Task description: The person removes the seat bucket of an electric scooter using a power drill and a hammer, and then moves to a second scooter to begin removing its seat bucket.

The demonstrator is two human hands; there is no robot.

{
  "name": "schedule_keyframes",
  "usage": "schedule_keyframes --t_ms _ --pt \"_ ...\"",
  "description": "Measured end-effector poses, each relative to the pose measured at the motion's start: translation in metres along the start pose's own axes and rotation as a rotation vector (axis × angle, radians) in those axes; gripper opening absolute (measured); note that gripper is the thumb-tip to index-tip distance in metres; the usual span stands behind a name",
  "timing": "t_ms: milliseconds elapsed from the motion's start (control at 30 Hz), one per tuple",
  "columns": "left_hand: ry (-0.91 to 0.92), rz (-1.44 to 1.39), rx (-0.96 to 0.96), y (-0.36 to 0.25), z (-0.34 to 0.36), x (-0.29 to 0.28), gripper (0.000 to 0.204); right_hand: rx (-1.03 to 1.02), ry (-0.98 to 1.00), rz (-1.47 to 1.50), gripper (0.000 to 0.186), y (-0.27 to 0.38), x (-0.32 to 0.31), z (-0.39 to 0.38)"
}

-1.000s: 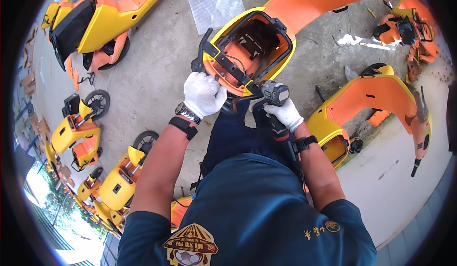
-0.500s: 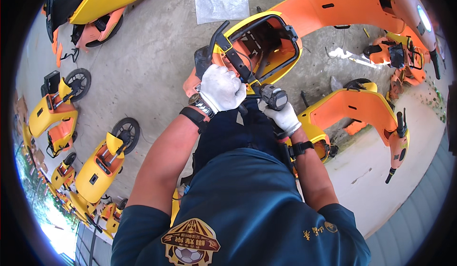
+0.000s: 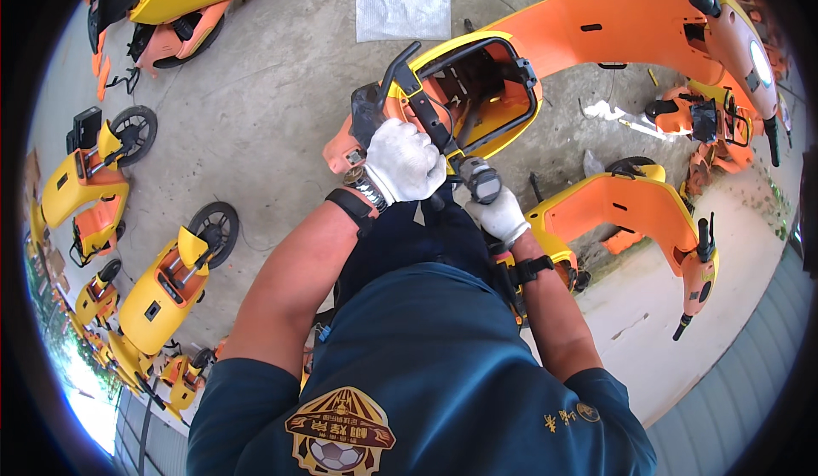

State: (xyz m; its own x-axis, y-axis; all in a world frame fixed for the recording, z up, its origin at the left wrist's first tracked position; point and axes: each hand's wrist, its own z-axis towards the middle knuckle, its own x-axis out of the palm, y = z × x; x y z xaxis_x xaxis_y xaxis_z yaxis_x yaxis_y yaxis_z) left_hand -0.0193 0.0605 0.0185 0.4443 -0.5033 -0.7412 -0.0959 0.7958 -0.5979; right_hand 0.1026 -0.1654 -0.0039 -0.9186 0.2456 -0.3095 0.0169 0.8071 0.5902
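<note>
The left hand [image 3: 404,161], in a white glove, is curled into a fist at the rear of the nearest scooter [image 3: 545,31]; its fingers are turned away from view, so I cannot tell what it clasps, if anything. The right hand [image 3: 499,218], also gloved in white, is wrapped around a grey and black power tool [image 3: 482,181]. The 2 hands are apart but near each other, with the head of the tool between them. The front of the tool lies close to the lower end of a black crossbar [image 3: 423,109] on the scooter; whether they touch cannot be told.

The nearest scooter, yellow and orange, stands on the concrete floor [image 3: 273,101] just ahead of the person, its rear toward them and its body stretching to the upper right. A black frame [image 3: 501,145] rims its open compartment, and a black curved bar [image 3: 394,71] rises at the rear, beside a dark flap [image 3: 365,111].

Another yellow and orange scooter [image 3: 630,196] stands to the right. On the left are more, including 1 yellow scooter [image 3: 158,310] with a black wheel [image 3: 213,232]. A clear plastic sheet [image 3: 403,3] lies on the floor beyond the compartment
</note>
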Motion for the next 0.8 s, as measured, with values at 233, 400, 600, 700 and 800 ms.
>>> schedule_keyframes --t_ms 233,400,600,700,800 --pt "-0.005 -0.008 0.001 0.0 -0.004 0.0 0.025 -0.078 0.127 -0.658 0.038 0.016 -0.021 0.017" --pt "-0.021 -0.015 0.001 0.0 -0.005 0.002 0.025 -0.269 0.334 -1.147 0.023 0.061 -0.045 0.047" --pt "-0.032 -0.022 -0.022 -0.002 -0.009 0.009 0.023 -0.019 0.212 -0.882 0.042 0.035 -0.037 0.028" --pt "-0.028 -0.021 -0.031 0.001 -0.007 0.005 0.022 -0.085 0.201 -0.843 0.044 0.027 -0.039 0.032" --pt "-0.058 0.007 -0.007 0.006 -0.002 0.004 0.022 -0.173 0.131 -0.715 0.05 0.025 -0.041 0.028"
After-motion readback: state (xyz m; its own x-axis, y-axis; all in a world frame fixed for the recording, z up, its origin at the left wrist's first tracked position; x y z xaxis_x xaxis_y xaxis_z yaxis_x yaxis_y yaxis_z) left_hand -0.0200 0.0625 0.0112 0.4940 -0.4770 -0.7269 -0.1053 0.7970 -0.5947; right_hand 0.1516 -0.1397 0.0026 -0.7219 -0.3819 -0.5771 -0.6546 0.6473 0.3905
